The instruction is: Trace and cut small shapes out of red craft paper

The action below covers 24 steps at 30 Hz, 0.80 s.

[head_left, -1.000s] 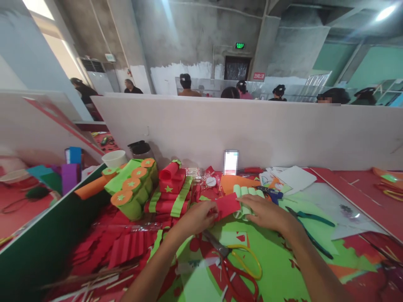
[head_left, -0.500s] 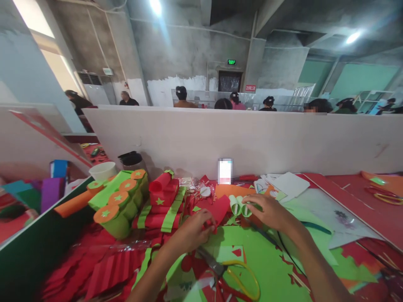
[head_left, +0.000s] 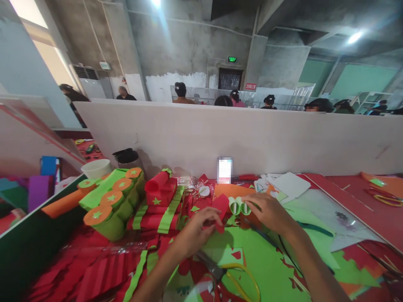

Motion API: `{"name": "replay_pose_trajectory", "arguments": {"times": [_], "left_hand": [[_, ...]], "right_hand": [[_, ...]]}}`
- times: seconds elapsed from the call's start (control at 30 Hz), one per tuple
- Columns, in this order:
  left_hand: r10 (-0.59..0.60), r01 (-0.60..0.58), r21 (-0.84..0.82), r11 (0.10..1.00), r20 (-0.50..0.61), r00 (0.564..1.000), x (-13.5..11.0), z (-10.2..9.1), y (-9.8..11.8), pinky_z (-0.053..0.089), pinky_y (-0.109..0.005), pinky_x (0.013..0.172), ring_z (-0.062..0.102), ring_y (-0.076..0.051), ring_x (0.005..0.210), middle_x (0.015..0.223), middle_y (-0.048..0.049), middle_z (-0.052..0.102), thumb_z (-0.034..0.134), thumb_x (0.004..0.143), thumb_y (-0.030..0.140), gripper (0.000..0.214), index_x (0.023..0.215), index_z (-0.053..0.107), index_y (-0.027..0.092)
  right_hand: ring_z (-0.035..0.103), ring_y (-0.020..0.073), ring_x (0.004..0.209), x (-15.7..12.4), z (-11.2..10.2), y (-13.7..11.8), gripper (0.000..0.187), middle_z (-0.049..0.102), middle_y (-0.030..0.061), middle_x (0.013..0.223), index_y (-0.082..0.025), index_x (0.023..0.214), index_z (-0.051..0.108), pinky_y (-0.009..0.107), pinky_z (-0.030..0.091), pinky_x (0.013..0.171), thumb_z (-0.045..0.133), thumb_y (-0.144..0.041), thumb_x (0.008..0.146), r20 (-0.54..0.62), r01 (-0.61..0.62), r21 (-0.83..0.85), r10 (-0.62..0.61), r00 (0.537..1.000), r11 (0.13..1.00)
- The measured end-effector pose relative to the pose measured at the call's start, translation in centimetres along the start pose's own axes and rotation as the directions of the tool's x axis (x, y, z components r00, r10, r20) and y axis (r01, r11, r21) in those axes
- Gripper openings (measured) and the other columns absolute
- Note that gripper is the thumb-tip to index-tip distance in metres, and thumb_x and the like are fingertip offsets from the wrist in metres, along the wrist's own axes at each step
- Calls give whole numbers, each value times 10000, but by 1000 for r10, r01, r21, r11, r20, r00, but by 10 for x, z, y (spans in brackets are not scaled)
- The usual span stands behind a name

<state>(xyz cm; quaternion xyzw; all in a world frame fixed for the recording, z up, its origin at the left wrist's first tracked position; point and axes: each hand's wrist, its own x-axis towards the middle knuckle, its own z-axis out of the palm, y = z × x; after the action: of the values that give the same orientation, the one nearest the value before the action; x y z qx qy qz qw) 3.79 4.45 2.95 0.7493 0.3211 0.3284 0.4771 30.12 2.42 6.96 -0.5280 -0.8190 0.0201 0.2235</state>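
Over the middle of the table, my left hand (head_left: 204, 228) is closed with its fingertips on a piece of red craft paper (head_left: 222, 205). Part of that red piece is hidden behind the fingers. Just to the right, my right hand (head_left: 266, 209) pinches the side of two light-green paper rolls (head_left: 235, 206), which sit side by side with their round ends facing me. Below both hands lies a large bright-green sheet (head_left: 252, 256). Scissors with yellow and red handles (head_left: 241, 272) rest on its left part.
On the left stand green cylinders with orange star tops (head_left: 98, 214) and a stack of red blocks with green strips (head_left: 157, 201). Folded red paper (head_left: 100, 277) lies in front of them. A phone (head_left: 224, 171) leans on the white partition (head_left: 176, 134); people sit beyond it.
My left fingers have shifted slightly right along the red paper, and its lower end now shows beneath them. My right hand stays at the green rolls. The view has turned slightly.
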Motion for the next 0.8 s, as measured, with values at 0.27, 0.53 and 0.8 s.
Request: {"name": "replay_pose_trajectory", "arguments": {"times": [0.27,0.53,0.8], "left_hand": [[-71,91,-387,917,64,995,2,19,-10,440,-365,987,576,-264,1190,1038,-108,706,682,825,379,203,847,639,181],[-127,143,-440,886,67,990,1,19,-8,453,-380,983,603,-258,1145,1095,-103,699,708,792,478,310,841,615,187],[-82,76,-261,962,-13,997,4,7,-13,484,-327,891,623,-244,1065,1172,-118,651,631,847,369,195,862,593,179]], "right_hand": [[606,282,1171,0,15,4,372,670,55,1273,-277,1284,610,469,465,1009,591,-367,924,83,111,-57,-106,991,992],[534,334,1233,-1,27,-4,595,586,89,1374,-272,1340,548,490,415,1028,755,-329,785,251,175,-131,-138,958,976],[578,308,1167,2,17,-7,421,614,99,1311,-253,1330,547,498,449,999,501,-196,915,92,189,-165,-176,980,968]]}}
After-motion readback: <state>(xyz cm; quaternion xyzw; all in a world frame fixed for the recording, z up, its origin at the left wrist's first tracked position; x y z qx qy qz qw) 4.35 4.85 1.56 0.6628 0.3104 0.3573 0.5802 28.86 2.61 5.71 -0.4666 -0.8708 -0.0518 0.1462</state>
